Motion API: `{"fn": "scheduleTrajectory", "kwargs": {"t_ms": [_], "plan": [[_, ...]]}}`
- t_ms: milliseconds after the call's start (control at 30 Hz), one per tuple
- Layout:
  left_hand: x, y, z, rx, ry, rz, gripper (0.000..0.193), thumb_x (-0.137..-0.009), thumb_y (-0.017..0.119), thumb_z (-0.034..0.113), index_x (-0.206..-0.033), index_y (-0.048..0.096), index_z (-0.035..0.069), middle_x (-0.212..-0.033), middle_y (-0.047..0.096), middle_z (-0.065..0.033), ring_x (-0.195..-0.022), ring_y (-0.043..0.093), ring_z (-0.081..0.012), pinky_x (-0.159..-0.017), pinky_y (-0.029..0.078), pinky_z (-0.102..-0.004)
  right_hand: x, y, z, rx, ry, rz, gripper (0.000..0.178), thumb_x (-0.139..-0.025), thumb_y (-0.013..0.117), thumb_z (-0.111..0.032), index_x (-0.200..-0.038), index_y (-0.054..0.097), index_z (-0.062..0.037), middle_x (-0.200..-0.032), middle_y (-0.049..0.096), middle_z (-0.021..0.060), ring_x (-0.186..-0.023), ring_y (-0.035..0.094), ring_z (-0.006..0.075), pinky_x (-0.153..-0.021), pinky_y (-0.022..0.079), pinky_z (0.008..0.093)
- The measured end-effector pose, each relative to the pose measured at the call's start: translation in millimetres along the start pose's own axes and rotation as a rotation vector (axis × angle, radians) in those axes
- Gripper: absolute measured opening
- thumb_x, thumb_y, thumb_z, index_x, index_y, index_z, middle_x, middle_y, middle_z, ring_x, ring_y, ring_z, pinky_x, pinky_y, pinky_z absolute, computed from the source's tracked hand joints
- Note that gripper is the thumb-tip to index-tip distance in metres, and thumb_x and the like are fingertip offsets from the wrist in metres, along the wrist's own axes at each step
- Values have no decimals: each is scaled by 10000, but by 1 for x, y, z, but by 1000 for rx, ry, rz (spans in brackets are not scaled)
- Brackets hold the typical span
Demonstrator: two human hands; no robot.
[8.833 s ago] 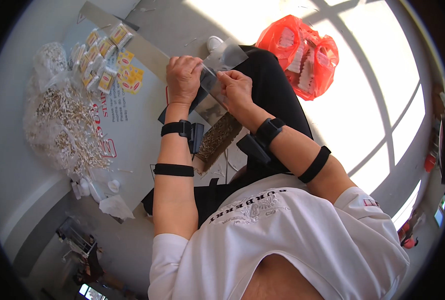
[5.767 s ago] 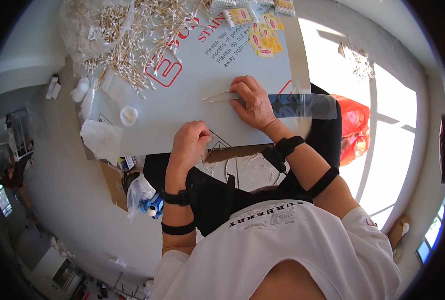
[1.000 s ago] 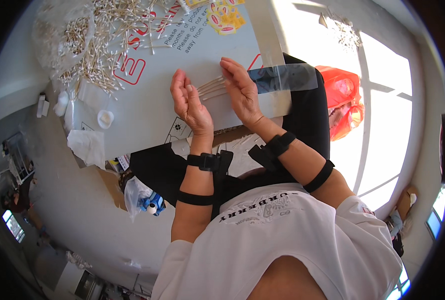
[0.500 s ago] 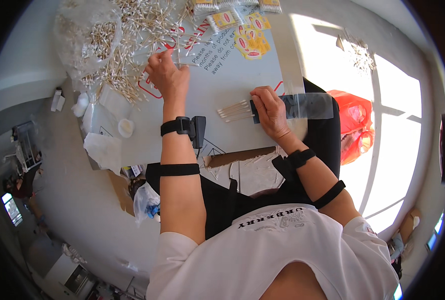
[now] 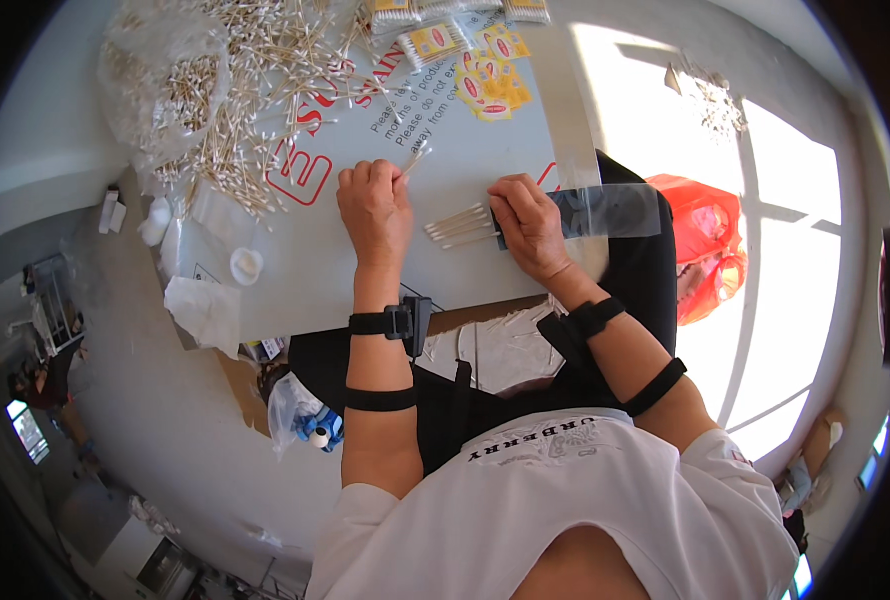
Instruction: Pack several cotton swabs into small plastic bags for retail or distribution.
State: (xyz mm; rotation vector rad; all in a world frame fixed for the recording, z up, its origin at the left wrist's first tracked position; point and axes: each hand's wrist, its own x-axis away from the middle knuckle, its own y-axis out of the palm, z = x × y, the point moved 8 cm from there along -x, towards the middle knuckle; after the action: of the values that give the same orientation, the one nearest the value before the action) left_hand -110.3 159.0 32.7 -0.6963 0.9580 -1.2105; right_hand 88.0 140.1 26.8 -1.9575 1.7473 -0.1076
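Note:
My left hand [image 5: 375,212] is closed, thumb against bent fingers, above the middle of the board. A few cotton swabs [image 5: 420,158] stick out of its pinch toward the upper right. My right hand [image 5: 530,225] pinches the near end of a see-through plastic bag [image 5: 625,210] that looks dark over my trousers. The bag reaches off to the right, past the board's edge. Several cotton swabs [image 5: 457,226] lie side by side just left of my right fingers. Whether their right ends are inside the bag, I cannot tell.
A big heap of loose cotton swabs [image 5: 250,120] spills from a clear bag [image 5: 165,70] at far left. Packed swab bundles [image 5: 433,42] and yellow labels [image 5: 490,85] lie at the far side. A red plastic bag [image 5: 710,235] sits right of my leg.
My left hand has come away from the swab heap, moving right and nearer with swabs in its fingers. My right hand stays almost in place at the plastic bag.

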Motion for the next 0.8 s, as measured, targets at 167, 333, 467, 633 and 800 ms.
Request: {"fn": "scheduleTrajectory", "kwargs": {"t_ms": [167,333,467,633,800], "plan": [[-21,-6,-10,126,-2,106,260,-726,723,7,-952,614,76,-937,595,-58,-918,526,-293,-800,444,-420,1,-1,-2,-2,-8,8,87,-876,610,3,-959,593,-12,-915,592,142,-815,620,333,-719,512,354],[-83,-8,4,-44,257,101,256,-695,755,28,-921,656,96,-956,589,-38,-947,521,-273,-804,444,-419,1,-1,-3,5,0,4,83,-875,607,6,-954,590,-12,-915,589,142,-827,619,333,-725,513,356],[-97,10,5,-130,339,-42,165,-682,769,47,-796,669,112,-903,581,-35,-934,525,-278,-792,442,-417,0,0,-3,-10,-8,14,84,-868,610,6,-946,585,-11,-908,586,140,-817,614,341,-713,511,362],[-67,26,18,-70,271,-92,154,-696,757,45,-793,649,97,-890,597,-41,-923,534,-290,-774,453,-417,-1,-4,-4,18,-40,30,77,-865,607,7,-934,578,-13,-895,580,139,-796,607,349,-690,504,377],[-34,13,-1,161,59,13,185,-747,686,-1,-901,618,75,-923,616,-65,-916,535,-297,-781,470,-421,-2,-2,-5,8,-47,38,71,-863,609,5,-921,574,-16,-873,570,140,-780,599,354,-677,498,387]]}}
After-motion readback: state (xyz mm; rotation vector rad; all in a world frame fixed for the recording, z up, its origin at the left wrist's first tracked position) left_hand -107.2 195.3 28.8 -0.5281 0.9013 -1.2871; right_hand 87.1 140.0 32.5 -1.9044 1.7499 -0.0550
